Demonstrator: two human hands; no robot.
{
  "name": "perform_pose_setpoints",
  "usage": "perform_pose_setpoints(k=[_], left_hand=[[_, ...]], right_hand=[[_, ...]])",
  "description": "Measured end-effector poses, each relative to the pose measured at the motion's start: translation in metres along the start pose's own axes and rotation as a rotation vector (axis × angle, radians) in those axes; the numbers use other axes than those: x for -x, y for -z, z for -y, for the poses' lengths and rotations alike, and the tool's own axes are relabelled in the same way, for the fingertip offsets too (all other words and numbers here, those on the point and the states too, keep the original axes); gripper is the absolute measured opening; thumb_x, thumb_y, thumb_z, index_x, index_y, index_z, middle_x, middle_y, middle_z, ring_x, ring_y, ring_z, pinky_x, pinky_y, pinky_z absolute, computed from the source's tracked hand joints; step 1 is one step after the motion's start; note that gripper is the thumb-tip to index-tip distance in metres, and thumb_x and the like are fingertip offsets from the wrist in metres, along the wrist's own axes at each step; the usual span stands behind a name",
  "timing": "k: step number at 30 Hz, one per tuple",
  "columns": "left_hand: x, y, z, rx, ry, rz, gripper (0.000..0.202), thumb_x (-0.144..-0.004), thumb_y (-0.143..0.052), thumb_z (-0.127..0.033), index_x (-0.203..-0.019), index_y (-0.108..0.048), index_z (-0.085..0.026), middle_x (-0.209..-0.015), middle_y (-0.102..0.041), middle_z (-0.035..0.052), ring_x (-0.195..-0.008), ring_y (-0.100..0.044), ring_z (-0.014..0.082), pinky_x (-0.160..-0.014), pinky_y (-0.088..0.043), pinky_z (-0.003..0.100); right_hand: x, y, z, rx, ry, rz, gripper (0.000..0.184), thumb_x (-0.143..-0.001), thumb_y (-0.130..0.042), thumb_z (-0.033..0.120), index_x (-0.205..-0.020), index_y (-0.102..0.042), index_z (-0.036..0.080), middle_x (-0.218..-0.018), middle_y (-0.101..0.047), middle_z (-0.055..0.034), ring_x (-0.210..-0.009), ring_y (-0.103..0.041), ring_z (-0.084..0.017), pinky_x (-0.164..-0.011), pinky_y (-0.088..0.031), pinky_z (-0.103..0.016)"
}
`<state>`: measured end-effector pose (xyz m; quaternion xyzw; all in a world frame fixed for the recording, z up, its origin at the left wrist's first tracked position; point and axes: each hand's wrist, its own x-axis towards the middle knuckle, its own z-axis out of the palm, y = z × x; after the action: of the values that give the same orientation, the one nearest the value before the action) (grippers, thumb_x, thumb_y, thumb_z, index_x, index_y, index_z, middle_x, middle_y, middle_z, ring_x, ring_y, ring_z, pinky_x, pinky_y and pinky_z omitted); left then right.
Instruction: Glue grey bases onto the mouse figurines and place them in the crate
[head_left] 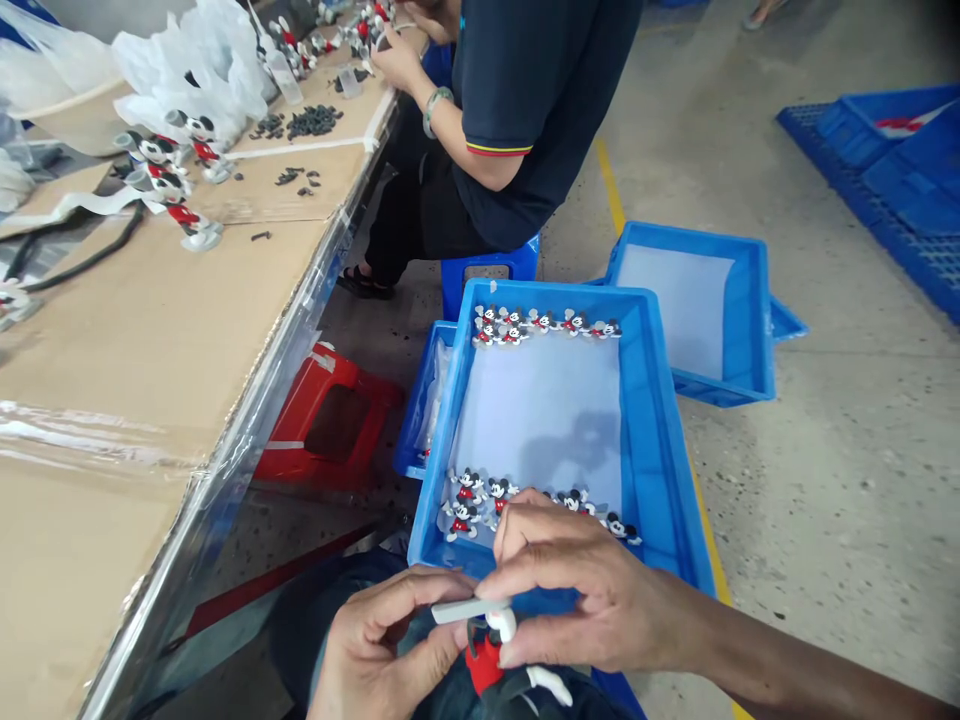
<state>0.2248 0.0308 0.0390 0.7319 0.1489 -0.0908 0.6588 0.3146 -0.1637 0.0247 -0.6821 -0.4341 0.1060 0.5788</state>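
Note:
Between both hands, over my lap, is a toy mouse figurine [486,668] with red shorts, black limbs and white gloves. A flat grey piece [463,609] lies against one of its white gloves; whether the two are joined I cannot tell. My left hand [394,640] is closed, pinching the grey piece at its left end. The fingers and thumb of my right hand [589,595] are closed on the figurine beside the white glove. Just beyond my hands, similar figurines lie in a blue crate [645,430], along its near and far ends on a white sheet.
A cardboard-covered table [142,370] runs along the left, bearing standing figurines [187,205] and small black parts [315,120]. A co-worker [525,120] sits ahead. Another blue crate [757,320] stands to the right, a red stool [330,420] under the table edge.

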Motion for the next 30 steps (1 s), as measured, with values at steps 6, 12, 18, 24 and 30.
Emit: perform_pose_setpoints(k=[6,12,18,24,30], left_hand=[[0.001,-0.006,0.003,-0.020,-0.011,-0.007,0.007,-0.071,-0.079,-0.029,-0.076,-0.079,-0.024,-0.074,-0.075,0.0028,-0.068,-0.067,0.0154,-0.066,-0.050,0.017],[0.004,-0.013,0.009,0.269,0.180,0.014,0.009,-0.067,-0.083,-0.027,-0.070,-0.078,-0.021,-0.066,-0.072,0.0009,-0.060,-0.063,0.0103,-0.060,-0.048,0.014],[0.012,-0.012,0.017,0.571,0.222,-0.015,0.031,-0.064,-0.085,-0.032,-0.093,-0.079,-0.022,-0.090,-0.077,0.0097,-0.087,-0.072,0.0240,-0.085,-0.053,0.030],[0.019,-0.022,0.021,0.534,0.170,-0.197,0.028,-0.067,-0.082,-0.039,-0.089,-0.080,-0.022,-0.088,-0.078,0.0102,-0.080,-0.073,0.0256,-0.077,-0.056,0.030],[0.021,-0.037,0.023,0.710,0.282,-0.322,0.028,-0.064,-0.085,-0.034,-0.088,-0.079,-0.019,-0.073,-0.077,0.0092,-0.067,-0.072,0.0200,-0.064,-0.055,0.023]], right_hand=[[0.000,-0.003,-0.002,0.015,0.007,0.001,0.026,-0.087,-0.067,0.039,-0.090,-0.070,0.013,-0.071,-0.058,-0.0005,-0.071,-0.053,-0.011,-0.071,-0.040,-0.028],[0.002,-0.002,0.000,-0.009,-0.105,0.049,0.022,-0.083,-0.071,0.037,-0.089,-0.073,0.016,-0.069,-0.055,0.0006,-0.069,-0.051,-0.012,-0.068,-0.039,-0.028],[0.009,-0.004,-0.002,-0.261,-0.239,-0.076,0.021,-0.080,-0.075,0.036,-0.092,-0.073,0.019,-0.074,-0.060,-0.0006,-0.070,-0.056,-0.012,-0.065,-0.041,-0.026],[0.014,-0.017,0.002,-0.412,-0.422,-0.210,0.018,-0.076,-0.078,0.038,-0.085,-0.073,0.022,-0.077,-0.061,0.0004,-0.074,-0.056,-0.013,-0.070,-0.043,-0.027],[0.012,-0.032,0.008,-0.567,-0.809,-0.266,0.017,-0.072,-0.079,0.034,-0.074,-0.072,0.019,-0.074,-0.064,0.0004,-0.073,-0.057,-0.014,-0.072,-0.042,-0.024]])
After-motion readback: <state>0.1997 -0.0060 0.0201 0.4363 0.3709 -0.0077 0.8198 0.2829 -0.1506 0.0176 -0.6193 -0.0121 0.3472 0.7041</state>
